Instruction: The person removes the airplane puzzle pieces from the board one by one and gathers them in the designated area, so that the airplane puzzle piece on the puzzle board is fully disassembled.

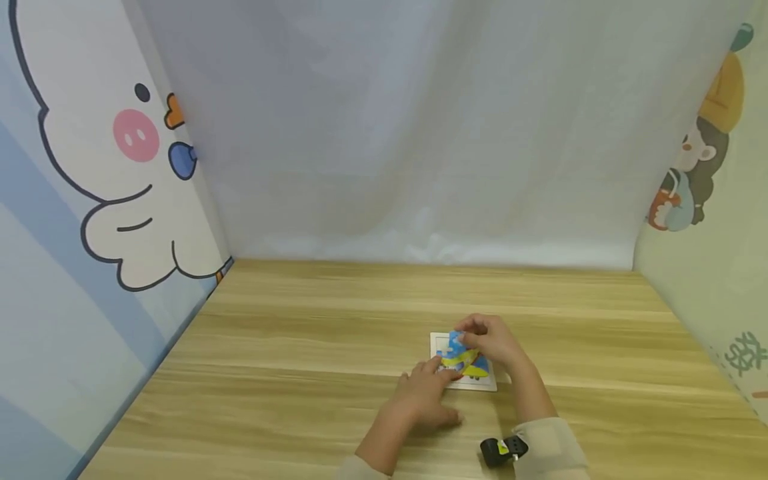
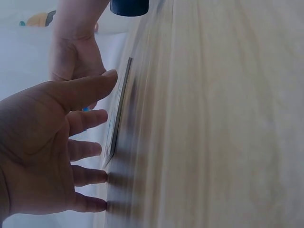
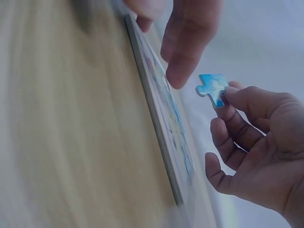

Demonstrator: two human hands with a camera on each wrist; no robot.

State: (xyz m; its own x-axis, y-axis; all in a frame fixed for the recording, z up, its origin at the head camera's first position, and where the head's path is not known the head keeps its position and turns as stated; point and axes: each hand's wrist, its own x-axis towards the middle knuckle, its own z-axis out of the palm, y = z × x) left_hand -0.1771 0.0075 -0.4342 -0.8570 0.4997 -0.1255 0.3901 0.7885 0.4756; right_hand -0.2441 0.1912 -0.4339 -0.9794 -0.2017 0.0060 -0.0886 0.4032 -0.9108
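Right hand (image 1: 497, 343) pinches the piece (image 3: 212, 89) above the puzzle (image 1: 441, 340); left hand (image 1: 423, 393) spreads loosely at its near edge. Placing, it seems: next calls for lining up, then pressing.

puzzle board (image 1: 480, 386) on table (image 1: 300, 320) | puzzle piece (image 3: 212, 89) above board | backdrop (image 1: 390, 133) behind table

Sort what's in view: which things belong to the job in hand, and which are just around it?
In the job:
blue jigsaw piece, pinched by the right hand
white-framed puzzle tray
left hand, at the tray's edge

Just around:
wood-grain table
black device by the right cuff
grey backdrop
cartoon-printed left wall
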